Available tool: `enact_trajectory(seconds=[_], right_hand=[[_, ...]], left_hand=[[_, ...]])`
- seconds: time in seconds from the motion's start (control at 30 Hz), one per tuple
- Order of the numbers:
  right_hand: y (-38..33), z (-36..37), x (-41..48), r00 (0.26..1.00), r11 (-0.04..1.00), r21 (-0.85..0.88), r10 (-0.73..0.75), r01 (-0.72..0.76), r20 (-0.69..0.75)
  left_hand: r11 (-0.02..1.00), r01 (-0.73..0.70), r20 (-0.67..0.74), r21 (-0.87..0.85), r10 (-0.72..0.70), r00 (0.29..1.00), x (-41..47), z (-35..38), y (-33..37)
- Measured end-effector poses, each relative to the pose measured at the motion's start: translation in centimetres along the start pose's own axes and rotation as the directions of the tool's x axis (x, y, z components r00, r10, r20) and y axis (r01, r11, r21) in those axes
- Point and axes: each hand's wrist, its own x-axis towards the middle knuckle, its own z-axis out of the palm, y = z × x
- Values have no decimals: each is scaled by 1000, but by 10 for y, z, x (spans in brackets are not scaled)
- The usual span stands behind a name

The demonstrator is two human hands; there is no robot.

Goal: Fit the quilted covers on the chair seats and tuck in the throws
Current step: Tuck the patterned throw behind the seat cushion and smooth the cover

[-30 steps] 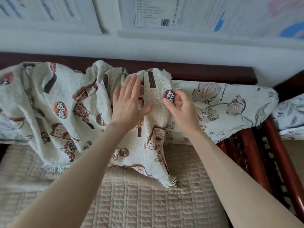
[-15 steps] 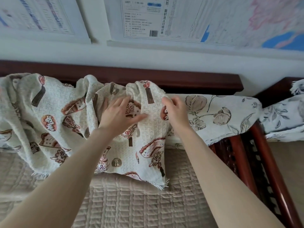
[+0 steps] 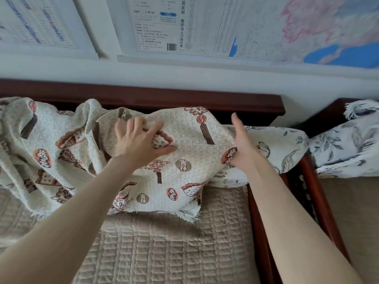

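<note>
Left hand [image 3: 140, 142] lies flat on the patterned throw [image 3: 190, 138], with the fingers spread wide and the thumb out to the right. It grips nothing. I think it presses the cloth against the chair back so that the cloth does not slide while the other side is arranged.

The right hand [image 3: 243, 145] stands on its edge at the right border of the same throw, fingers straight and together, thumb up. It holds nothing as well. Its heel touches the cloth near a round red motif. Whether the fingertips touch the cloth I cannot tell. This position looks suitable for pushing the border back into the gap behind.

The patterned throw hangs over the dark wooden back rail [image 3: 205, 99]. On the left it is bunched in thick folds, and on the right, between the hands, it is smoother. Its fringed lower edge rests on the quilted cover [image 3: 164, 249], which lies flat on the seat, near to the camera, and reaches the red-brown armrest [image 3: 256, 222] on the right.

Under the right end of the patterned throw a floral throw [image 3: 274, 144] shows, draped over the corner of the chair. One more flowered cloth [image 3: 346, 148] lies on the next chair at the far right.

In my judgement the cover of this seat is fitted, and the tucking of the throw is not yet finished, because the left part is loose.
</note>
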Motion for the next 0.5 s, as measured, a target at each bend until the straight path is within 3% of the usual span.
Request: enact_trajectory(seconds=[0.1, 0.2, 0.3, 0.5], right_hand=[[-6, -13, 10, 999, 999, -14, 36, -36, 41], [-14, -27, 9, 998, 975, 219, -38, 27, 46], [-26, -54, 7, 991, 910, 393, -122, 134, -56], [-42, -109, 14, 959, 915, 336, -144, 223, -246]], left_hand=[[999, -44, -12, -12, 44, 999, 3, 0, 24], [997, -74, 50, 17, 73, 996, 8, 5, 48], [998, -63, 58, 10, 62, 996, 19, 6, 67], [999, -44, 70, -11, 44, 997, 34, 7, 94]])
